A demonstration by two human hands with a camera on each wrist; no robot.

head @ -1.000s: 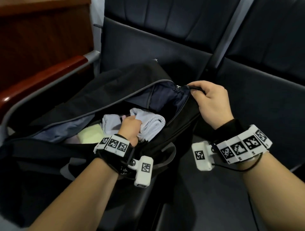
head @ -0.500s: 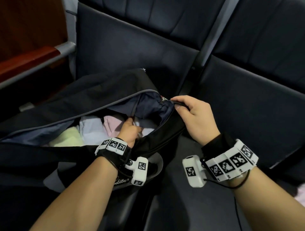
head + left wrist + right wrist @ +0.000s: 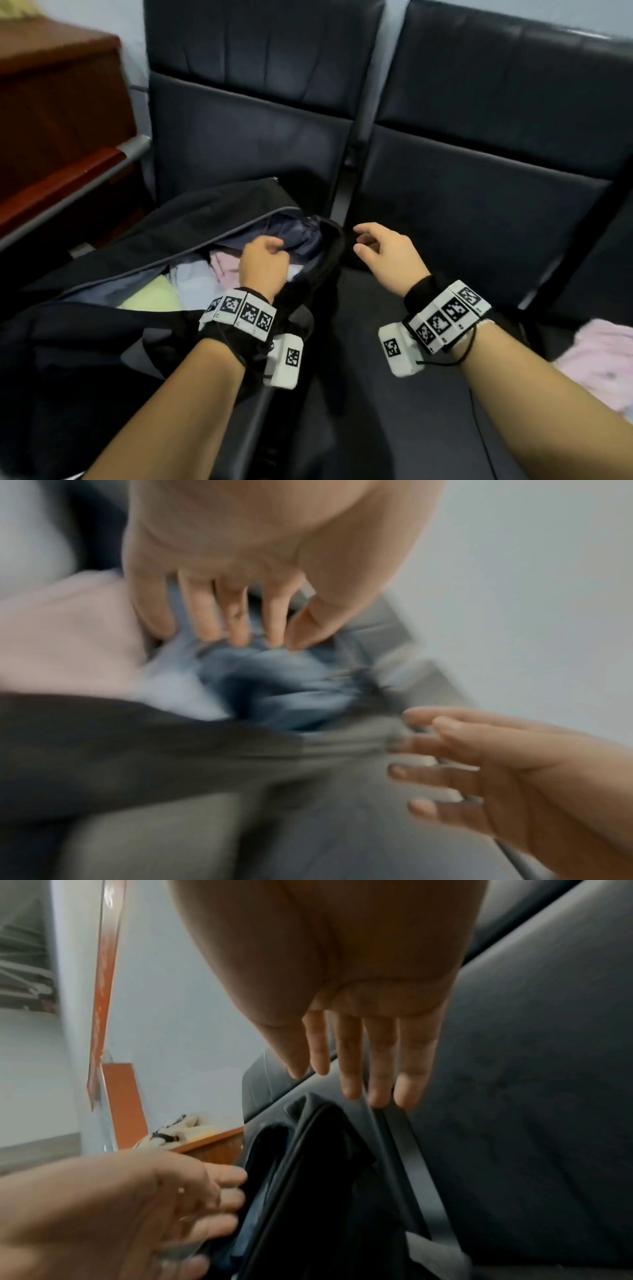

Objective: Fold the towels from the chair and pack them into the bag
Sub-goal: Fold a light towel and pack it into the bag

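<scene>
The black bag [image 3: 102, 346] lies unzipped on the left seat, with yellow-green [image 3: 150, 298], pale blue [image 3: 195, 284] and pink [image 3: 224, 267] towels packed inside. My left hand [image 3: 274, 245] hovers over the bag's right end and holds nothing. In the blurred left wrist view its fingertips [image 3: 240, 639] brush the bag's blue lining [image 3: 274, 685]. My right hand [image 3: 358, 240] floats just right of the bag's end, fingers spread and empty. The right wrist view shows its straight fingers [image 3: 349, 1069] above the bag's edge [image 3: 325, 1177]. Another pink towel [image 3: 603, 363] lies loose on the right seat.
Two dark padded seats [image 3: 479, 222] stand side by side with a gap between them. A wooden armrest with a metal rail [image 3: 68, 192] runs along the left of the bag. A bag strap [image 3: 421, 1177] trails over the seat.
My right hand has let go of the bag's zipper edge and spread its fingers. My left hand has released the white towel and lifted toward the bag's mouth. The view has tilted up.
</scene>
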